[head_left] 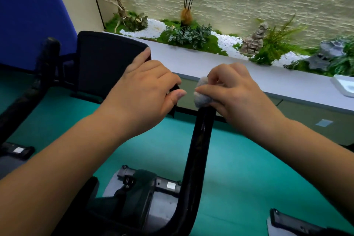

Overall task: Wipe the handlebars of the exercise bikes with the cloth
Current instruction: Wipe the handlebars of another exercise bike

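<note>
Hands (141,90) (237,94) at handlebar (201,140) tip, cloth (201,94)

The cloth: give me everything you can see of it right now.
The cloth is a small grey, fuzzy wad, bunched into a ball rather than spread flat. It sits pressed on the top end of a glossy black handlebar that rises from the bike below. The right hand pinches it from the right side, covering part of it. The left hand's thumb tip lies close beside it; contact cannot be told.

Cloth (202,95) on handlebar (199,145) tip, btwn hands; console (107,63) left, planter ledge (220,67) behind.
</note>
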`<control>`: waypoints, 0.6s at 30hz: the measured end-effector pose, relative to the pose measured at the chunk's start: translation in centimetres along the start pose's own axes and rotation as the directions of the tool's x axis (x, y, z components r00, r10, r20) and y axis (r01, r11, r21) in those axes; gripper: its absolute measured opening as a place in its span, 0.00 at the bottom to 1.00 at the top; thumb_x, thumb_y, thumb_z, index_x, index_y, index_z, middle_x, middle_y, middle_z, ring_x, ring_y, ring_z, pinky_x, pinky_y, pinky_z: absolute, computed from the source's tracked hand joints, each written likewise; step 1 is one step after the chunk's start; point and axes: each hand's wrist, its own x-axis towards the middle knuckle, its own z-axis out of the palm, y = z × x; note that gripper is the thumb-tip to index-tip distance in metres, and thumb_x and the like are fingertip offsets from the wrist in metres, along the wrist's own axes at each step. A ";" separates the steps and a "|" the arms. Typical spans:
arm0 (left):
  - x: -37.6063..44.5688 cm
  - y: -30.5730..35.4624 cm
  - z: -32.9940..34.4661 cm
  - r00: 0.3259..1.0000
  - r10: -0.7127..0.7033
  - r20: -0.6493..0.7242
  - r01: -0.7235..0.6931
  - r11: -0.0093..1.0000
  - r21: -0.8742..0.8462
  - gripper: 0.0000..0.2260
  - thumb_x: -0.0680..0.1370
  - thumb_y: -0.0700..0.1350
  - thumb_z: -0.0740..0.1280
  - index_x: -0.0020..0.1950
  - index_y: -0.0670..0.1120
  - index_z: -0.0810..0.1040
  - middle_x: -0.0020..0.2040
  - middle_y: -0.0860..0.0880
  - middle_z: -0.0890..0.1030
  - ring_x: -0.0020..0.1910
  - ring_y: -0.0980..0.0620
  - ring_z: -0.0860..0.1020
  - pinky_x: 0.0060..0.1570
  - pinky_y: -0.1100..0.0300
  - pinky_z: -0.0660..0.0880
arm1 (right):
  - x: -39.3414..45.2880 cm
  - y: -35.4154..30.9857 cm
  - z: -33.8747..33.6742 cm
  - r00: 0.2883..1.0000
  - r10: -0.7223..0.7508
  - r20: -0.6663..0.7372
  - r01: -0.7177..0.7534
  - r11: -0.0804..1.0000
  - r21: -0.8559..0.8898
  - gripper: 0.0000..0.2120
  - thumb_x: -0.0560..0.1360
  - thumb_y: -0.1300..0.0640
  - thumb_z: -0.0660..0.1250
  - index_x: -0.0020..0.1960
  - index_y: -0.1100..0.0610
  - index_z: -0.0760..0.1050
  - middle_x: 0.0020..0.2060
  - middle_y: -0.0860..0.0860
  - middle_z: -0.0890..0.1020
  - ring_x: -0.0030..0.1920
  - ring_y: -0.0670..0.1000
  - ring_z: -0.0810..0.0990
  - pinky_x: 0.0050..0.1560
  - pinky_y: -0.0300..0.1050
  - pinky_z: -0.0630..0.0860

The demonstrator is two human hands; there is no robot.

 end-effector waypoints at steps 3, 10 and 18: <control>0.2 -0.6 -0.6 0.998 0.032 0.052 -0.032 0.999 -0.001 0.20 0.78 0.57 0.51 0.54 0.49 0.79 0.47 0.52 0.80 0.53 0.50 0.76 0.72 0.55 0.46 | 2.6 1.3 -1.1 0.996 -0.005 0.092 0.009 0.999 -0.047 0.08 0.74 0.52 0.65 0.48 0.51 0.82 0.48 0.52 0.78 0.50 0.58 0.70 0.46 0.56 0.73; -0.3 -0.8 -1.0 0.998 0.035 0.058 -0.036 0.999 0.022 0.22 0.77 0.56 0.52 0.60 0.48 0.78 0.55 0.50 0.80 0.60 0.50 0.74 0.72 0.53 0.50 | 3.4 -0.3 -0.8 0.898 -0.092 0.431 0.134 0.989 -0.069 0.07 0.70 0.53 0.71 0.47 0.45 0.80 0.43 0.43 0.79 0.53 0.53 0.73 0.45 0.48 0.62; -0.4 -1.0 -0.9 0.997 0.035 0.065 -0.035 0.999 -0.001 0.22 0.77 0.57 0.52 0.61 0.49 0.78 0.54 0.51 0.80 0.60 0.50 0.73 0.72 0.53 0.51 | 4.6 0.0 -0.6 0.871 -0.034 0.490 0.128 0.979 -0.159 0.05 0.77 0.52 0.63 0.48 0.43 0.76 0.40 0.43 0.78 0.53 0.44 0.75 0.71 0.65 0.36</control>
